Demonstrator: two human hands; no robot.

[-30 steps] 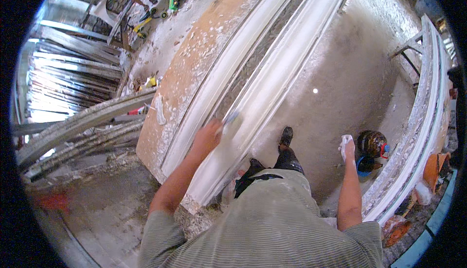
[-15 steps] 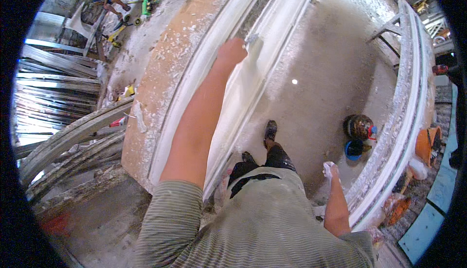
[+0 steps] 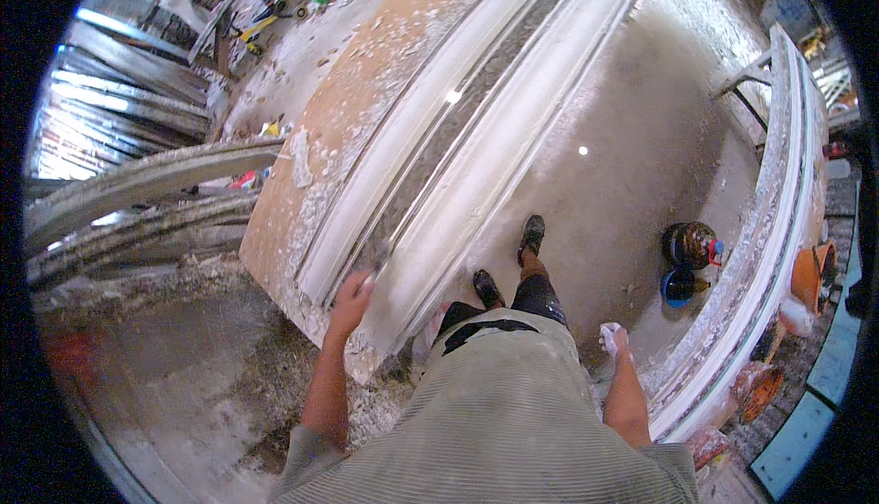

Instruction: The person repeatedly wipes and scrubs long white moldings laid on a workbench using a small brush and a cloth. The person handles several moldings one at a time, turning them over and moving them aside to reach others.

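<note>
Head view: the left hand [image 3: 352, 293] rests on the near end of a long white moulding [image 3: 494, 147]; its fingers lie flat and together on the plaster, clamped on nothing. The moulding runs up and away from the fingertips along a plaster-spattered board [image 3: 339, 119]. The right hand [image 3: 612, 337] hangs low with fingers closed round a white lump [image 3: 608, 328]. Beyond it, near the right-hand bench [image 3: 778, 211], sit two buckets [image 3: 689, 261].
</note>
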